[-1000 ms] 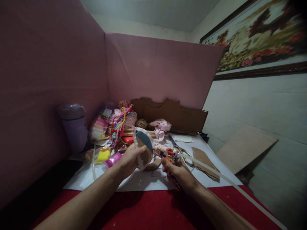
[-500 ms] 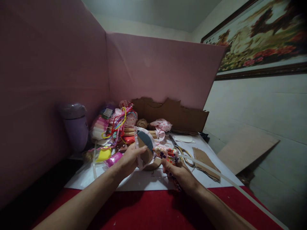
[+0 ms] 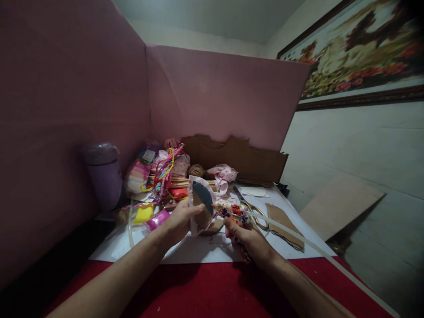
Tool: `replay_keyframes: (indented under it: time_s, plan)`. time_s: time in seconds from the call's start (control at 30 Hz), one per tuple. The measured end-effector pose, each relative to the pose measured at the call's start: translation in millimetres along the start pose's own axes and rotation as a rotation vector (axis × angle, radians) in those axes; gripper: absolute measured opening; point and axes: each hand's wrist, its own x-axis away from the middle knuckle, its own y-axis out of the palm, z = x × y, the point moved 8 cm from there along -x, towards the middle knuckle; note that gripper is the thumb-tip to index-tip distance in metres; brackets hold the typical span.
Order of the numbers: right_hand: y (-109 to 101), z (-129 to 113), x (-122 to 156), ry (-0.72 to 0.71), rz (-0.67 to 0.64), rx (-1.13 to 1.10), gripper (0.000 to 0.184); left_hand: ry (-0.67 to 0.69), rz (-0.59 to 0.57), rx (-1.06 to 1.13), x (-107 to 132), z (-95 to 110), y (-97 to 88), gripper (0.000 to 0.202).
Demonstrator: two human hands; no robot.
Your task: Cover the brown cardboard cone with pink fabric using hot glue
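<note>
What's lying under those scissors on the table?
The scissors rest on a white sheet, beside a brown cardboard piece. The right hand and its patterned glue gun hide the handles' near side.

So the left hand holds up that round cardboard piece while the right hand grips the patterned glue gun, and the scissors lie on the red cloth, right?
Not quite. The head view shows the scissors lying on the white sheet, not on the red cloth. The rest holds: the left hand holds up the round cardboard piece and the right hand grips the patterned glue gun.
</note>
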Motion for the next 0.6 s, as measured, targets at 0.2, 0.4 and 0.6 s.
replay_keyframes:
  time_s: [0.2,0.4,0.6]
  plan:
    - [2.9,5.1,-0.2,0.029,-0.023,0.039,0.055,0.067,0.098,0.031,-1.9,8.2,-6.4,0.024]
    - [4.1,5.3,0.2,0.017,-0.039,0.051,0.055,0.071,0.074,0.020,-3.7,6.5,-8.8,0.024]
    - [0.9,2.9,1.3,0.033,0.000,0.029,0.056,0.039,0.029,-0.030,-3.4,3.6,-6.2,0.025]
